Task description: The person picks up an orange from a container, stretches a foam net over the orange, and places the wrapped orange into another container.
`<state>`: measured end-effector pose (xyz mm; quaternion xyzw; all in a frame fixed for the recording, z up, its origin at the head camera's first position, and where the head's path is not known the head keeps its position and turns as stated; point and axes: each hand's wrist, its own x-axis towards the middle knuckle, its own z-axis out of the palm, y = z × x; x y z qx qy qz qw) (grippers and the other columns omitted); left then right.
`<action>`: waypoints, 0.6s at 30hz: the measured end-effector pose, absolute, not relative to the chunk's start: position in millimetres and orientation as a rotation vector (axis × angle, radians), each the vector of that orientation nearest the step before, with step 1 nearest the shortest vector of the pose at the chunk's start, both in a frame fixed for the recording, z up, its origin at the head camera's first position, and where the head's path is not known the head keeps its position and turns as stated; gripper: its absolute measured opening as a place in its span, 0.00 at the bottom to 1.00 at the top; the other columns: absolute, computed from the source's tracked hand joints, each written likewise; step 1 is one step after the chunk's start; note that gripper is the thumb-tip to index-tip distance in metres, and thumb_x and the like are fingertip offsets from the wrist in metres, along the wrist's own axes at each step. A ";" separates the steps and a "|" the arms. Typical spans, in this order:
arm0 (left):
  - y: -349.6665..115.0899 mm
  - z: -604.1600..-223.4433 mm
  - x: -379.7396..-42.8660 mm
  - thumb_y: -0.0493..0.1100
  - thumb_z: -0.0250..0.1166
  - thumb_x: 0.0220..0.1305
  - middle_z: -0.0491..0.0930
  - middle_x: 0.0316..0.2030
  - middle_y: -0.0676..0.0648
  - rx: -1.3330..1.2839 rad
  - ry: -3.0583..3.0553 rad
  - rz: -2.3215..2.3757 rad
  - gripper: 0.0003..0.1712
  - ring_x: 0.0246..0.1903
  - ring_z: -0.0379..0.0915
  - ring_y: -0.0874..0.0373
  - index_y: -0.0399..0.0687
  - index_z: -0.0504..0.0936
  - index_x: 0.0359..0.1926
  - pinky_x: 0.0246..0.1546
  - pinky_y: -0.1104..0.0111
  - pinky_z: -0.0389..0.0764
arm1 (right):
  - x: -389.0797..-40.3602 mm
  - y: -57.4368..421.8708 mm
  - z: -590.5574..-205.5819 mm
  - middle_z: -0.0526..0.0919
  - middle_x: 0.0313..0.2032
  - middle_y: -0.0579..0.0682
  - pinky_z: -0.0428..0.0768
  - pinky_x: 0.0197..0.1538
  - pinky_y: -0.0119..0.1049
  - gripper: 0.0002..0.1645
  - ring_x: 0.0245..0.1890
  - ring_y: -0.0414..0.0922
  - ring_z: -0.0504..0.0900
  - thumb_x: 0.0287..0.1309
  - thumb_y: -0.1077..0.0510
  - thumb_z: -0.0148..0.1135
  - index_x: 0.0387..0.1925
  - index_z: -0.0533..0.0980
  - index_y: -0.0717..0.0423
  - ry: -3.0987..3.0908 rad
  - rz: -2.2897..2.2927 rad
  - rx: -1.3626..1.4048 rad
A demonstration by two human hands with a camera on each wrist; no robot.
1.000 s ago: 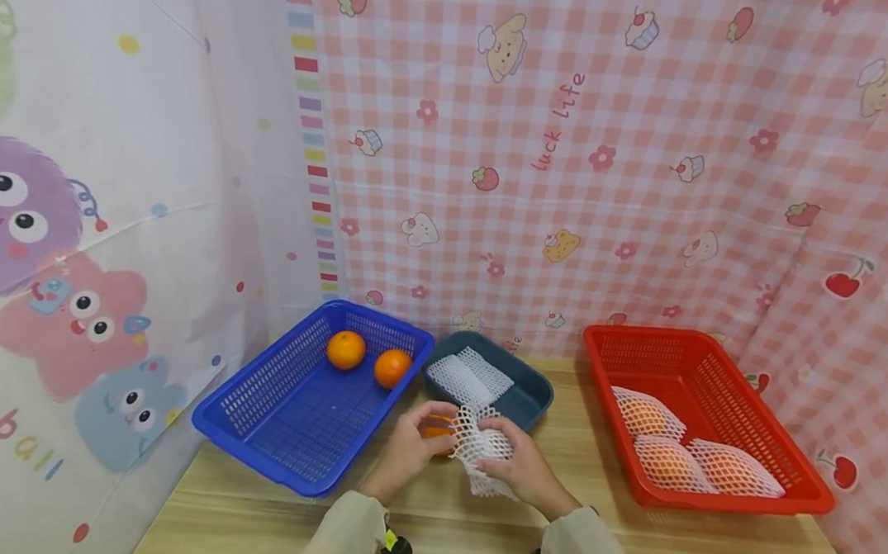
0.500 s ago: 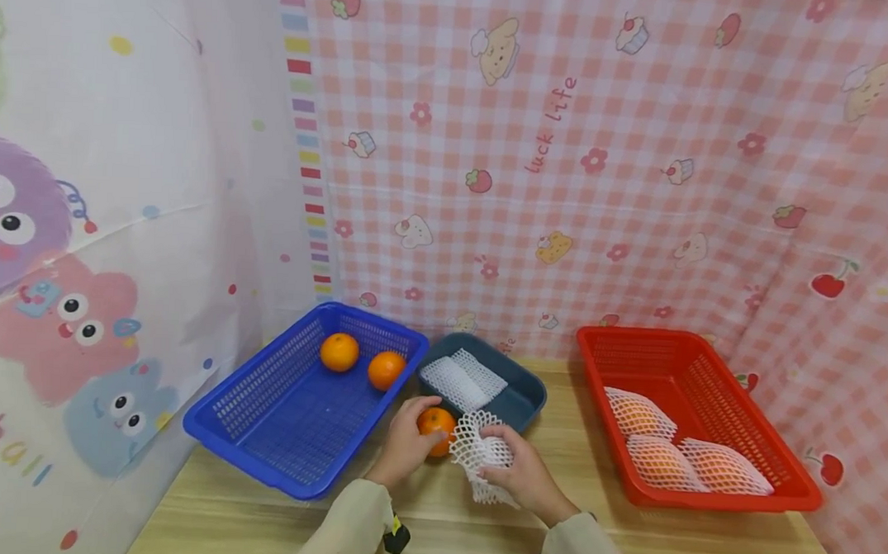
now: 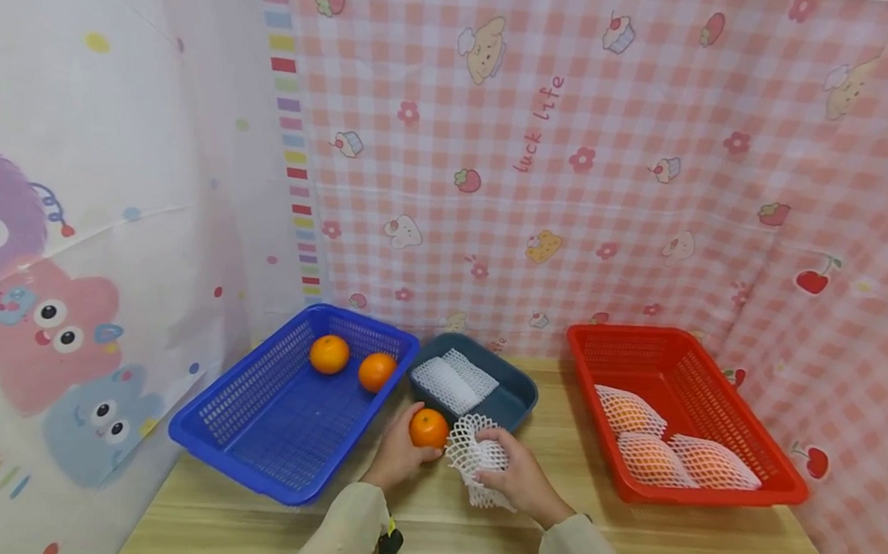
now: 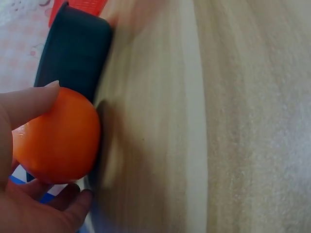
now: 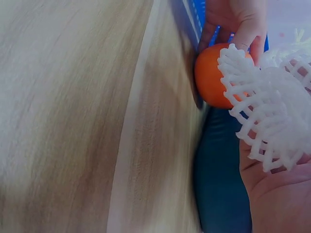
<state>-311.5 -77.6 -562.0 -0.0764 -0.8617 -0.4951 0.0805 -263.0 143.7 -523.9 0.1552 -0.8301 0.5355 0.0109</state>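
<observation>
My left hand grips an orange low over the table; in the left wrist view the thumb lies along one side of the orange and the fingers curl at the other. Just right of it, my right hand holds a white foam fruit net, pinched between thumb and fingers. The net's mouth is spread and faces the orange. From the right wrist, the net overlaps part of the orange; the right fingers are partly hidden behind it.
A blue basket on the left holds two bare oranges. Behind my hands stands a dark teal tray with flat foam nets. On the right, a red basket contains three netted oranges. Curtains hang behind and at the left.
The left hand has drawn the orange back to the left, apart from the net's mouth, and turned it into fuller view. The right hand keeps its hold on the net. The head view has shifted slightly.
</observation>
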 end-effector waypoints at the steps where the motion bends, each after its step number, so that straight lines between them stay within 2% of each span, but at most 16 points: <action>1: -77.6 -563.3 -311.9 0.37 0.79 0.40 0.69 0.60 0.32 -0.220 -2.579 -1.481 0.48 0.59 0.64 0.35 0.37 0.69 0.64 0.59 0.43 0.64 | -263.7 144.0 -525.0 0.79 0.53 0.55 0.61 0.63 0.59 0.30 0.58 0.56 0.72 0.43 0.67 0.76 0.51 0.75 0.56 -2.598 1.669 0.481; 10: -77.3 -560.9 -307.3 0.40 0.82 0.38 0.73 0.56 0.35 -0.093 -2.498 -1.585 0.49 0.52 0.71 0.40 0.37 0.69 0.63 0.55 0.46 0.69 | -266.4 147.1 -534.3 0.78 0.54 0.53 0.62 0.62 0.60 0.30 0.57 0.55 0.71 0.43 0.64 0.77 0.51 0.75 0.52 -2.634 1.631 0.471; 18: -68.5 -535.4 -297.7 0.43 0.80 0.44 0.70 0.59 0.35 0.013 -2.242 -1.950 0.52 0.55 0.69 0.42 0.36 0.61 0.67 0.57 0.48 0.70 | -266.8 151.2 -536.0 0.77 0.56 0.53 0.62 0.62 0.62 0.30 0.58 0.56 0.71 0.45 0.63 0.77 0.52 0.75 0.52 -2.686 1.630 0.414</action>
